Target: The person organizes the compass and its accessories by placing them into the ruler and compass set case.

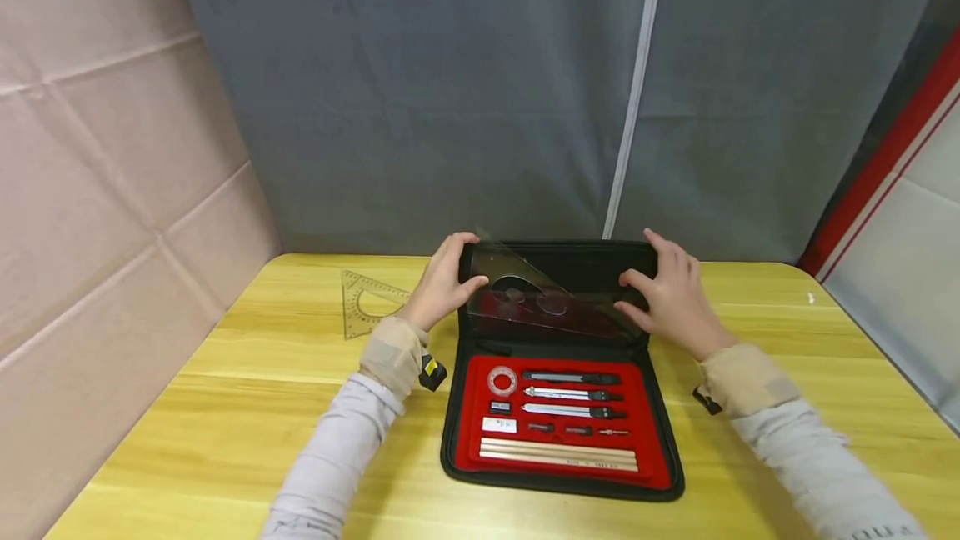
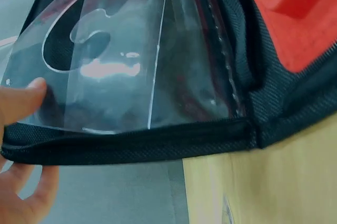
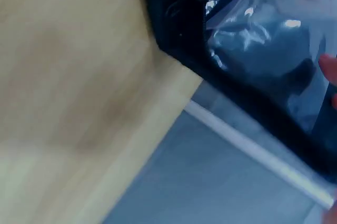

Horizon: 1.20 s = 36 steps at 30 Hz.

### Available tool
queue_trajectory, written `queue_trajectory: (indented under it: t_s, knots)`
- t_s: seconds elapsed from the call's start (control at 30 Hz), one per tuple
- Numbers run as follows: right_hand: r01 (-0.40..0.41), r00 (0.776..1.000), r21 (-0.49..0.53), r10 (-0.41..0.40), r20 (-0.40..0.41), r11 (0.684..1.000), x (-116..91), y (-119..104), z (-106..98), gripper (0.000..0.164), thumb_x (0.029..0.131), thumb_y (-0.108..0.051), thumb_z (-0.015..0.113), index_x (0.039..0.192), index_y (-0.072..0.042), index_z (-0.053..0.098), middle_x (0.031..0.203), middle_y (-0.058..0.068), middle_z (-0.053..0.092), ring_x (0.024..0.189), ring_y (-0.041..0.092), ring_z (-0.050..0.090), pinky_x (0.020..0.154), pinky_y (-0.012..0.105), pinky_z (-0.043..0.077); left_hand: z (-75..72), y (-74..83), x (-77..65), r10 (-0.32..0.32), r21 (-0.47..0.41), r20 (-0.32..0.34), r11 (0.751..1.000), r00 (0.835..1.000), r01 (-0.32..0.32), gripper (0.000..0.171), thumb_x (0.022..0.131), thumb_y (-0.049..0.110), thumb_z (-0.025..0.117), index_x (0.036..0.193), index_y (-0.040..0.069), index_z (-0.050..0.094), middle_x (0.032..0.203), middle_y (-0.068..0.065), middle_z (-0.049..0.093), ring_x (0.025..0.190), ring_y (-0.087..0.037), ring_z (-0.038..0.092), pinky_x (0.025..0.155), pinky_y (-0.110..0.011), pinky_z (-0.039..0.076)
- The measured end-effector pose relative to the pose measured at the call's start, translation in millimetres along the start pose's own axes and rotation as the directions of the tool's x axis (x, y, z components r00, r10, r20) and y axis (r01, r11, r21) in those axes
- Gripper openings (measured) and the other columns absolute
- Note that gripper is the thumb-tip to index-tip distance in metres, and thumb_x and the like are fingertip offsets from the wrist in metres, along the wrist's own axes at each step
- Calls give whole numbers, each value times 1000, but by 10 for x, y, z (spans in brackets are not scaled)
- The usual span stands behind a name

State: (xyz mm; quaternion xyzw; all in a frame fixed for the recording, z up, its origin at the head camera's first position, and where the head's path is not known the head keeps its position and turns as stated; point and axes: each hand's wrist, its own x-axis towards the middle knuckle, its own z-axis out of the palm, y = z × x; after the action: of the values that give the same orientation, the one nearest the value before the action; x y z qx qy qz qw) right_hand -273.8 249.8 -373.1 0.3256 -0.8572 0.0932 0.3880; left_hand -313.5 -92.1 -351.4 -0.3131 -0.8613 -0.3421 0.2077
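A black zip case stands unfolded on the table, its lid raised at the back. My left hand grips the lid's left edge, thumb inside and fingers behind, as the left wrist view shows. My right hand holds the lid's right edge, two fingertips on the inner side. A clear set square with curved cutouts lies against the lid's inner side at the clear pocket; its tip pokes above the lid. The red tray holds compasses, pencils, an eraser and a small protractor.
Another clear set square lies on the wooden table, left of the case and partly behind my left wrist. A grey curtain hangs behind the table. A small white scrap is at the far right.
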Motion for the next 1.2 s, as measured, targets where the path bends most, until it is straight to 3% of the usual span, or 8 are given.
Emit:
queue_trajectory:
  t_s: [0.1, 0.2, 0.27, 0.4, 0.53, 0.7, 1.0, 1.2]
  knots:
    - [120, 989, -39, -123, -82, 992, 117, -125, 71, 36, 98, -34, 50, 90, -3, 65, 116, 32, 51, 100, 49, 47, 74, 61, 38, -27, -50, -31, 7, -62, 21, 998, 1000, -6, 46, 87, 2, 67, 129, -1, 48, 126, -21, 52, 112, -33, 52, 93, -46, 48]
    - [172, 984, 4, -171, -39, 985, 344, -347, 153, 15, 87, -11, 66, 96, 1, 65, 93, 19, 61, 82, 34, 57, 69, 46, 51, -66, -92, -44, -3, -156, 20, 988, 1000, 6, 39, 91, -6, 55, 130, 0, 53, 129, -19, 55, 112, -32, 55, 87, -45, 53]
    - [144, 988, 58, -147, 44, 988, 506, -507, 214, 25, 81, -5, 73, 103, 2, 64, 88, 14, 64, 76, 27, 61, 65, 39, 55, -83, -112, -41, -9, -184, 10, 983, 1000, 11, 43, 91, -11, 51, 131, 2, 55, 132, -17, 56, 114, -32, 56, 87, -46, 53]
    - [22, 993, 79, -31, 118, 997, 705, -712, 326, 30, 83, -5, 73, 110, 1, 63, 90, 13, 67, 77, 26, 64, 66, 38, 57, -66, -133, -13, -25, -181, -15, 983, 1000, 22, 45, 90, -12, 54, 133, 1, 54, 133, -19, 57, 115, -34, 59, 93, -46, 51]
    - [-64, 991, 154, 45, 128, 986, 735, -699, 353, 25, 81, 3, 72, 105, -1, 66, 84, 12, 65, 70, 25, 62, 63, 40, 55, -34, -130, 15, -73, -177, -38, 982, 997, 65, 39, 90, -10, 57, 128, -2, 57, 118, -24, 63, 105, -35, 63, 88, -45, 53]
    - [-81, 974, 246, 24, 227, 966, 716, -643, 344, 27, 81, 8, 69, 106, 0, 67, 85, 11, 64, 71, 24, 62, 68, 39, 55, -44, -121, 45, -80, -145, -51, 987, 995, 72, 35, 89, -10, 59, 122, -1, 63, 99, -20, 64, 91, -31, 61, 81, -43, 55]
    - [45, 955, 74, -65, 290, 996, 694, -741, 406, 24, 81, 5, 71, 104, 0, 68, 86, 11, 65, 75, 22, 66, 69, 33, 57, -65, -109, 78, -73, -137, -21, 988, 997, 70, 36, 88, -13, 57, 121, -2, 64, 105, -20, 65, 93, -31, 60, 85, -44, 54]
    - [149, 946, -22, -136, 293, 989, 677, -697, 410, 34, 81, -1, 73, 115, 0, 66, 93, 13, 65, 79, 23, 65, 76, 34, 57, -82, -123, 103, -92, -149, -20, 985, 996, 88, 36, 88, -12, 57, 121, -1, 64, 107, -20, 65, 94, -31, 60, 85, -44, 53]
